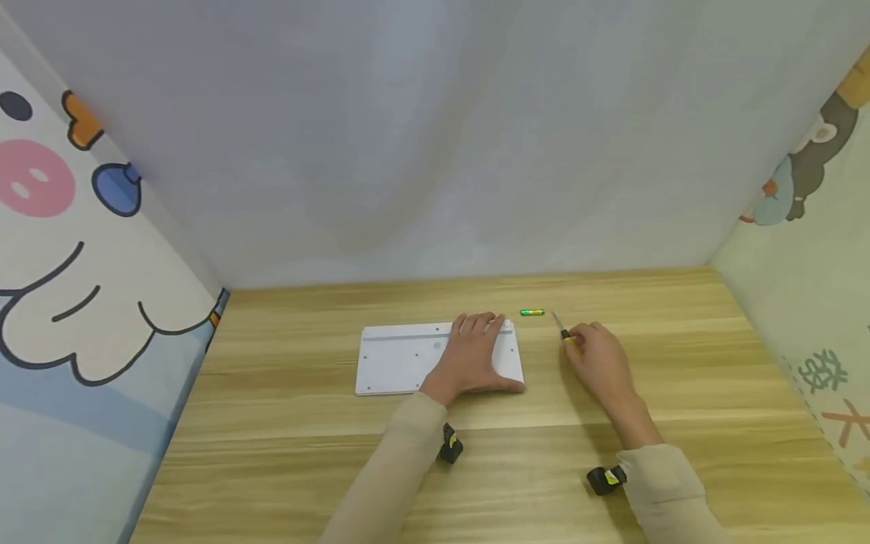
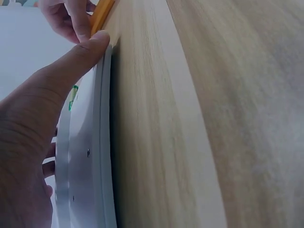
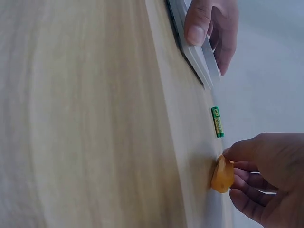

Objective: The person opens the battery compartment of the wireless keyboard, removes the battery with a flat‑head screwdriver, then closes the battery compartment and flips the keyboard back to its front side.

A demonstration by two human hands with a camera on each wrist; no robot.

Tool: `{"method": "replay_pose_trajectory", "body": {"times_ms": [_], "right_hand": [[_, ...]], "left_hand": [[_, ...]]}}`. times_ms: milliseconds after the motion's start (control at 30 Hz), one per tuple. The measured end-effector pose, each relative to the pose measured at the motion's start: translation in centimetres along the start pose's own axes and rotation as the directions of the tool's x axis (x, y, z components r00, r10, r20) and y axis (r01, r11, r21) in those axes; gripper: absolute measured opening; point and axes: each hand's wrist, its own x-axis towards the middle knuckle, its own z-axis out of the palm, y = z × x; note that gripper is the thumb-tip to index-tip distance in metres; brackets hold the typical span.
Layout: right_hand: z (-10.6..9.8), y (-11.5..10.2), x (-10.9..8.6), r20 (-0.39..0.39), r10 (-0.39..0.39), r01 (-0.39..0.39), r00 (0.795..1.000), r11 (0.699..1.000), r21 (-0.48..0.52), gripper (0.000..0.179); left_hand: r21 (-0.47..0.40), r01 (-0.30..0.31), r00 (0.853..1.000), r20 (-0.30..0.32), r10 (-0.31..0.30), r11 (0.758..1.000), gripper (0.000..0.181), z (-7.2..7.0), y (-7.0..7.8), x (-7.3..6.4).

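Observation:
A white keyboard lies face down on the table, its underside dotted with small screws. Across its right part stretches my left hand, gripping it with the thumb at the near edge and the fingers over the far edge. My right hand pinches a screwdriver by its yellow-orange handle; the thin shaft points away and slightly left, low over the table. Between keyboard and screwdriver lies something green and battery-shaped, a battery; whether it is one or two side by side I cannot tell.
The wood-grain table meets a pale wall at its far edge. Cartoon-printed panels stand at the left and right. Each wrist wears a small black camera.

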Motion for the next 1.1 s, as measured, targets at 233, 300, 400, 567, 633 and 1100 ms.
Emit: {"method": "replay_pose_trajectory", "body": {"times_ms": [233,300,400,567,633,1100], "right_hand": [[0.0,0.0,0.0,0.025,0.03,-0.03,0.999,1.0,0.004,0.025],[0.1,0.1,0.1,0.022,0.031,-0.031,0.999,1.0,0.006,0.025],[0.3,0.3,0.1,0.005,0.033,-0.033,0.999,0.999,0.009,0.024],[0.6,0.5,0.2,-0.008,0.024,-0.024,1.0,1.0,0.014,0.024],[0.7,0.5,0.2,-0.004,0.021,-0.02,1.0,1.0,0.014,0.024],[0.7,0.0,0.3,0.013,0.043,-0.043,0.999,0.999,0.01,0.024]], "left_hand": [[0.029,-0.01,1.0,0.023,0.009,1.0,0.134,0.1,0.5,0.6],[0.041,-0.016,1.0,0.026,0.015,0.999,0.132,-0.1,0.6,0.7],[0.071,-0.026,0.999,0.028,0.024,0.997,0.131,-0.2,0.7,0.9],[0.139,-0.036,0.999,0.039,0.031,0.99,0.129,-0.3,0.6,0.9],[0.153,-0.048,0.998,0.038,0.043,0.987,0.129,-0.3,0.5,0.9],[0.173,-0.117,0.991,-0.044,0.126,0.978,0.127,-2.9,0.1,0.6]]}}
